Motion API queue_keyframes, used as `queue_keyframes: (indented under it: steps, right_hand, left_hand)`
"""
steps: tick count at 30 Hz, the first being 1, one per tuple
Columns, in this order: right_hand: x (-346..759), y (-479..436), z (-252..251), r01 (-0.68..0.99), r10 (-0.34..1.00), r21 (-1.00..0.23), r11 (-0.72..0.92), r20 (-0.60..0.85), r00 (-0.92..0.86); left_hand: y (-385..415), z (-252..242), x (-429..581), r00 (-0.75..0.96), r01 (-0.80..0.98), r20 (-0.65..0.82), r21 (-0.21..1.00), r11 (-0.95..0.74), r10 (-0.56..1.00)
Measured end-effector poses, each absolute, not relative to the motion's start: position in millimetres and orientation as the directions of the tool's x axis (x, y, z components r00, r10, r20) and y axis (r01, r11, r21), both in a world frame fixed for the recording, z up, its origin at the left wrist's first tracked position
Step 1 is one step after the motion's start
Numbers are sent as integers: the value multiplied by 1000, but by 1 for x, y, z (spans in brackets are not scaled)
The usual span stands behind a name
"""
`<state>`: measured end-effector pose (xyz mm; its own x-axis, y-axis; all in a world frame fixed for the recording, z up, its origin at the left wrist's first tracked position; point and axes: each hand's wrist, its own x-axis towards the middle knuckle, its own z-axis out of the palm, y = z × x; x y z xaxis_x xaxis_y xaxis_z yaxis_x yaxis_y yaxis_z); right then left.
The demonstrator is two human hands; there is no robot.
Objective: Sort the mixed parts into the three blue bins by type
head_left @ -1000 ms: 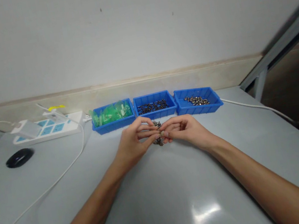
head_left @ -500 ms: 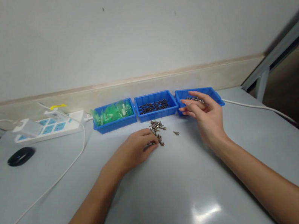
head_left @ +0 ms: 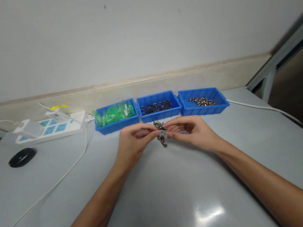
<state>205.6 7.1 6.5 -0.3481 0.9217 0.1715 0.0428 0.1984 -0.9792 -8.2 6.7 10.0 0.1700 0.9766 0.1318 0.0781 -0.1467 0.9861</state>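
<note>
My left hand [head_left: 135, 143] is closed in a pinch over a loose pile of small metal screws [head_left: 162, 141] on the table. From the other side my right hand [head_left: 192, 132] pinches too, its fingertips nearly meeting those of the left. A small metal piece shows between the two sets of fingertips; it looks like one of the screws, but its exact shape is too small to make out. Part of the pile lies behind and below the fingers. The middle blue bin [head_left: 160, 115] holds dark screws, and the right blue bin [head_left: 220, 107] holds shinier metal pieces.
A left blue bin [head_left: 119, 127] contains green plastic bags. Farther left are a white power strip [head_left: 56, 136] with adapters and a black mouse [head_left: 22, 157]. A white cable [head_left: 56, 186] runs across the table's left side. The wall [head_left: 139, 38] stands behind the bins.
My right hand has come from the right bin down and left to meet the left hand. The left hand has lifted slightly. The lone screw right of the pile no longer shows.
</note>
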Motion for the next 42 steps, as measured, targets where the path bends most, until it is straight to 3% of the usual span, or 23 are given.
queue_keyframes:
  steps: [10, 15, 17, 19, 22, 26, 28, 34, 42]
  right_hand:
    - [197, 4, 7, -124, 928, -992, 4, 50, -370]
    - [197, 5, 7, -192, 950, -981, -10, 50, -308]
    - [199, 7, 9, -189, 975, -982, 8, 49, -216]
    - [203, 10, 11, -175, 995, -983, 47, 62, -79]
    - [211, 17, 12, -157, 964, -972, 174, 136, 229]
    - [223, 25, 10, -74, 817, -950, 303, 219, 533]
    - [226, 26, 10, -27, 815, -949, 314, 255, 520]
    - [222, 20, 13, 86, 921, -958, 272, 285, 265]
    - [217, 20, 8, 88, 963, -970, 226, 236, 131]
  left_hand:
    - [1, 12, 2, 202, -55, 104, 994, -94, 974]
    - [2, 10, 0, 177, 106, 226, 963, -247, 958]
    - [4, 7, -3, 229, 294, 340, 869, -398, 912]
    - [5, 4, -6, 368, 441, 434, 698, -565, 822]
    - [6, -2, -9, 565, 485, 452, 495, -721, 691]
    - [6, -6, -10, 650, 497, 403, 416, -762, 644]
    - [6, -7, -10, 663, 490, 406, 399, -775, 629]
    - [4, 0, -12, 711, 446, 404, 374, -813, 576]
    - [4, 2, -5, 753, 455, 344, 345, -821, 562]
